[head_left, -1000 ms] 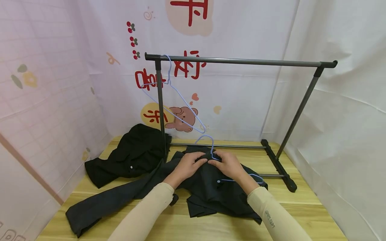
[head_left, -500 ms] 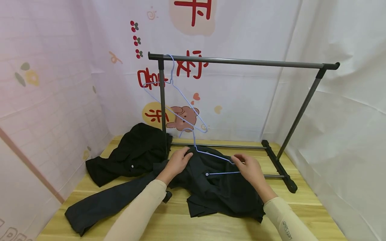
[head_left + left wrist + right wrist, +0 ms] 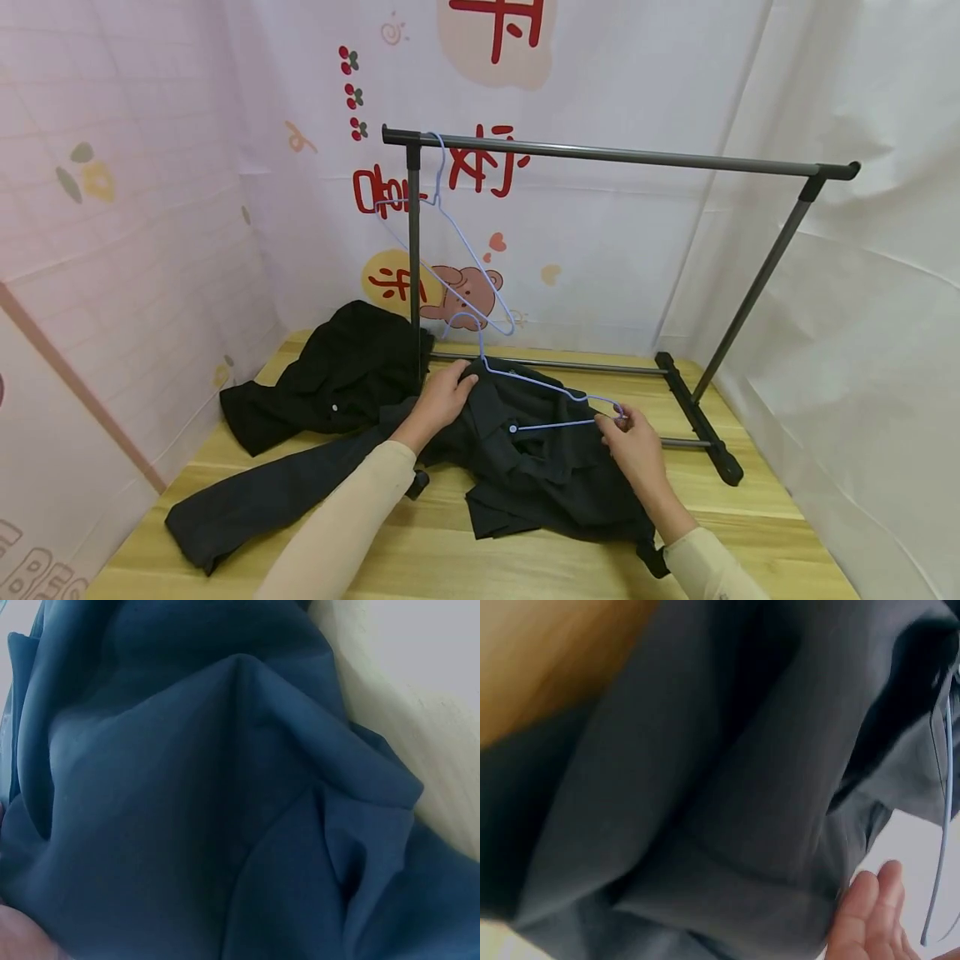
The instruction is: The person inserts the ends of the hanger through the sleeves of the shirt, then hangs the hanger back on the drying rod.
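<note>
Left hand (image 3: 438, 402) gripped the black cloth shirt (image 3: 525, 475); right hand (image 3: 636, 448), grip unclear, touched the lower blue triangular wire hanger (image 3: 536, 382); steadying both seemed wise.

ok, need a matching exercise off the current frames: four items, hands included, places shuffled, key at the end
Items
1. left hand
2. right hand
3. upper hanger
4. other black garment

Places
A. hooked over the rail
B. at the end of the lower hanger
C. back left of the table
D. gripping the dark shirt near a hanger's hook

Pairs: 1-D, 2-B, 3-A, 4-C
</note>
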`<state>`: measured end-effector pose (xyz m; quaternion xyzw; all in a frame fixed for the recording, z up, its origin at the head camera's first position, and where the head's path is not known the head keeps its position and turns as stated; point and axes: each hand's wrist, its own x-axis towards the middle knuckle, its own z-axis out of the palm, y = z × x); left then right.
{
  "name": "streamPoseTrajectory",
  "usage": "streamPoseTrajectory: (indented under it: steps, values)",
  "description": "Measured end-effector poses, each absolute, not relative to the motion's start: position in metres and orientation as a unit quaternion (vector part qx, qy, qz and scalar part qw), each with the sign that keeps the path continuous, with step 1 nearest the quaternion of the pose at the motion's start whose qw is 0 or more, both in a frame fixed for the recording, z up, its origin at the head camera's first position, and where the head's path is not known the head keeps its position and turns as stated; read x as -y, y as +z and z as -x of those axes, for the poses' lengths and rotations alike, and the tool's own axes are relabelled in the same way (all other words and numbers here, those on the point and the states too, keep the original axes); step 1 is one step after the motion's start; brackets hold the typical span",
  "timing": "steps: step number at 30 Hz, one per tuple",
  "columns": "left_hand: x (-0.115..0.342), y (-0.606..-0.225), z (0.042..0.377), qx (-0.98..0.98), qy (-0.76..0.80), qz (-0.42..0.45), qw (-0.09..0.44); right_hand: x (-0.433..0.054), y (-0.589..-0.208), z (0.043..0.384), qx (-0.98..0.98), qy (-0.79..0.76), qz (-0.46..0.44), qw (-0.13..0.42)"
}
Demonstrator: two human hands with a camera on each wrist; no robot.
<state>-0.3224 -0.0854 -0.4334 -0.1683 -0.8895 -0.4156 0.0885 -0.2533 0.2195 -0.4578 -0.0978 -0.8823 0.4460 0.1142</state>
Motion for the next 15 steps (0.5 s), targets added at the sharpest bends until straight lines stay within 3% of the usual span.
streamPoseTrajectory:
  steps: [4,6,11,15]
  values:
    - [0.086,-0.431,0.322,0.885,-0.424,0.169,0.088,-0.210,-0.467,0.256,0.920,0.388,0.053,0.031]
    - [0.086,-0.430,0.321,0.883,-0.426,0.176,0.086,-0.204,-0.470,0.257,0.935,0.355,0.027,0.016]
    - [0.083,-0.426,0.319,0.879,-0.424,0.209,0.066,-0.201,-0.476,0.264,0.942,0.331,0.013,0.056]
    - [0.083,-0.425,0.317,0.876,-0.431,0.212,0.045,-0.211,-0.475,0.268,0.928,0.353,0.062,0.099]
